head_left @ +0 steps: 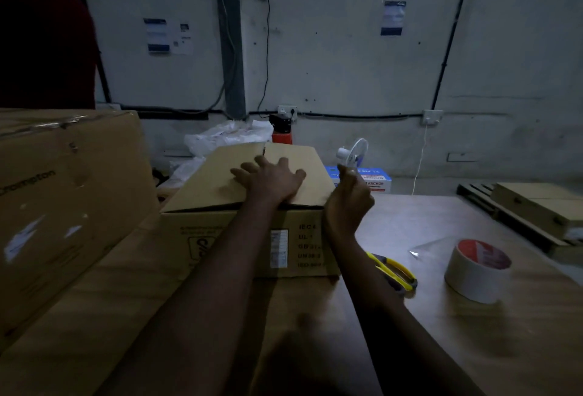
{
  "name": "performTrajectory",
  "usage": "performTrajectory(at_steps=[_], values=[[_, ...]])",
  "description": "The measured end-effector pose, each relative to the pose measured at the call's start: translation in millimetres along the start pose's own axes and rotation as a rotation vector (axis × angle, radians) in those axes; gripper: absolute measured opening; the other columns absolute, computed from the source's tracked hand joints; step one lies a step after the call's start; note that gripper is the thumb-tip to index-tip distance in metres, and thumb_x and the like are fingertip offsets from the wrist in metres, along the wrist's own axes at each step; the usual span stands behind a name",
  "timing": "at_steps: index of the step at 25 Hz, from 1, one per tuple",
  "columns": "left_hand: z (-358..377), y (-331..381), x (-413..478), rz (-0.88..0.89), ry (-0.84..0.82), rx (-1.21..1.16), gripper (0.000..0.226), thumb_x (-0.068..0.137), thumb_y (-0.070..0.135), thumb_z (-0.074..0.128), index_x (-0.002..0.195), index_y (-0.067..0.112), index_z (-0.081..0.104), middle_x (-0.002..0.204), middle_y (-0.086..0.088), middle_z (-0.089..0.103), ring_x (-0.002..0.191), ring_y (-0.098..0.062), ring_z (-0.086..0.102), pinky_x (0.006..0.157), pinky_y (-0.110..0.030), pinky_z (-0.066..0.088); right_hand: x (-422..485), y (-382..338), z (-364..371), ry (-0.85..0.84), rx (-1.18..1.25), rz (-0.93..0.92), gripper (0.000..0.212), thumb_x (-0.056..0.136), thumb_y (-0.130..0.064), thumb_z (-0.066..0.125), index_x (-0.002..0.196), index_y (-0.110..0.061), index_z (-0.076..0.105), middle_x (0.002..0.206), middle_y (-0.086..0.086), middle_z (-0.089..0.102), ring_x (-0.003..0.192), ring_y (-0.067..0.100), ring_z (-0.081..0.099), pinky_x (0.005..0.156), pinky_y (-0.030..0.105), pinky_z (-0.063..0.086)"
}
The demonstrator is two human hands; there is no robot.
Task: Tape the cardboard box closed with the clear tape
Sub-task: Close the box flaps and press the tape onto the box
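The cardboard box (249, 206) sits on the wooden table (441, 348) with its stiff but springy top flaps shut, so they likely need pinning flat near the centre seam, as the left hand (271, 181) does, spread open-palmed on them. The right hand (348, 198) hovers at the box's right edge, fingers pinched; whether it holds a clear strip cannot be told. The tape roll (478, 271), light and sticky-edged, lies well apart, beyond yellow-handled scissors (396, 272).

We see the brown cardboard box (220, 238) with flaps folded shut; the clear tape roll (478, 271) lies well right of it.
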State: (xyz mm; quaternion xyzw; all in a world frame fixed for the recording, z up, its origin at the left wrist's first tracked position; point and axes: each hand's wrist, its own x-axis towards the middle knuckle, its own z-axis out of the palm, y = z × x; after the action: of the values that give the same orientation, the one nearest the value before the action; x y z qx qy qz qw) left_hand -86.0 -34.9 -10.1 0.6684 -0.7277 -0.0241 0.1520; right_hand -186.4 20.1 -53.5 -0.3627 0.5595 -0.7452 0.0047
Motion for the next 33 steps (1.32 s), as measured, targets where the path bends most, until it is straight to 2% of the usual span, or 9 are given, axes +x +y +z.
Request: performTrajectory(at_steps=[5, 13, 16, 19, 22, 25, 27, 30, 33], values=[[18.4, -2.9, -2.3, -0.016, -0.187, 0.109, 0.065, 0.093, 0.066, 0.018, 0.151, 0.038, 0.015, 0.159, -0.024, -0.001, 0.141, -0.053, -0.001, 0.111, -0.067, -0.004, -1.1, 15.4, 9.1, 0.041, -0.129, -0.091, 0.039, 0.102, -0.012, 0.036, 0.079, 0.002, 0.064, 0.067, 0.013, 0.06, 0.052, 0.015, 0.047, 0.053, 0.015, 0.03], [13.8, 1.9, -10.1, -0.021, -0.174, 0.164, 0.066, 0.093, 0.067, 0.018, 0.152, 0.037, 0.016, 0.159, -0.023, 0.0, 0.141, -0.054, -0.001, 0.112, -0.066, -0.001, -24.1, 39.9, -1.6, -0.049, -0.139, -0.231, 0.018, 0.098, -0.004, 0.049, 0.105, 0.002, 0.064, 0.075, 0.012, 0.067, 0.06, -0.005, 0.044, 0.056, -0.006, 0.033], [13.5, 2.9, -9.7, -0.023, -0.176, 0.178, 0.066, 0.093, 0.067, 0.017, 0.151, 0.037, 0.017, 0.159, -0.024, 0.001, 0.141, -0.054, 0.0, 0.112, -0.067, 0.0, -27.8, 52.7, -12.4, -0.305, -0.052, 0.026, 0.056, 0.095, -0.049, 0.045, 0.125, -0.003, 0.056, 0.086, -0.002, 0.063, 0.067, 0.002, 0.054, 0.053, 0.0, 0.038], [12.3, 4.1, -8.7, -0.022, -0.191, 0.189, 0.067, 0.092, 0.067, 0.016, 0.152, 0.036, 0.017, 0.159, -0.025, 0.001, 0.141, -0.054, 0.001, 0.111, -0.068, 0.0, -21.3, 64.5, -25.5, -0.562, 0.048, 0.154, 0.093, 0.063, -0.08, 0.046, 0.122, -0.008, 0.053, 0.085, -0.011, 0.061, 0.071, -0.003, 0.059, 0.053, 0.004, 0.043], [10.0, 4.6, -9.9, -0.022, -0.196, 0.173, 0.066, 0.093, 0.067, 0.016, 0.152, 0.037, 0.016, 0.159, -0.024, 0.0, 0.141, -0.055, 0.0, 0.112, -0.067, 0.001, -13.8, 75.6, -35.8, -0.842, 0.127, 0.281, 0.068, 0.068, -0.054, 0.073, 0.121, -0.02, 0.048, 0.103, -0.005, 0.065, 0.091, 0.002, 0.068, 0.066, 0.013, 0.053], [8.7, 5.0, -12.8, -0.025, -0.194, 0.16, 0.067, 0.093, 0.068, 0.018, 0.152, 0.037, 0.015, 0.159, -0.023, 0.0, 0.14, -0.055, -0.001, 0.111, -0.067, 0.002, -1.2, 84.3, -45.9, -1.02, 0.058, 0.309, 0.093, 0.062, -0.038, 0.087, 0.139, -0.025, 0.036, 0.126, 0.007, 0.062, 0.113, 0.024, 0.063, 0.087, 0.042, 0.057], [9.8, 5.4, -12.6, -0.028, -0.193, 0.152, 0.067, 0.093, 0.068, 0.019, 0.152, 0.037, 0.015, 0.16, -0.023, -0.001, 0.14, -0.055, -0.002, 0.111, -0.067, 0.004, 7.2, 67.5, -46.6, -0.859, 0.146, 0.288, 0.099, 0.068, -0.04, 0.082, 0.148, -0.031, 0.024, 0.139, 0.001, 0.052, 0.121, 0.022, 0.057, 0.089, 0.037, 0.056], [12.1, 4.9, -9.9, -0.033, -0.195, 0.175, 0.068, 0.092, 0.069, 0.018, 0.151, 0.037, 0.015, 0.159, -0.023, 0.0, 0.141, -0.055, -0.001, 0.11, -0.068, 0.002, 15.4, 31.0, -27.5, -0.57, 0.264, 0.243, 0.066, 0.092, -0.03, 0.061, 0.148, -0.014, 0.032, 0.144, 0.009, 0.046, 0.126, 0.022, 0.049, 0.076, 0.009, 0.048], [14.5, 2.8, -6.0, -0.023, -0.189, 0.194, 0.068, 0.091, 0.069, 0.017, 0.151, 0.037, 0.016, 0.159, -0.025, 0.001, 0.141, -0.054, 0.001, 0.11, -0.068, -0.001, 4.7, 27.7, -10.5, -0.449, 0.154, 0.183, 0.063, 0.092, -0.056, 0.048, 0.134, -0.009, 0.053, 0.129, 0.015, 0.059, 0.11, 0.021, 0.056, 0.072, 0.015, 0.041]])
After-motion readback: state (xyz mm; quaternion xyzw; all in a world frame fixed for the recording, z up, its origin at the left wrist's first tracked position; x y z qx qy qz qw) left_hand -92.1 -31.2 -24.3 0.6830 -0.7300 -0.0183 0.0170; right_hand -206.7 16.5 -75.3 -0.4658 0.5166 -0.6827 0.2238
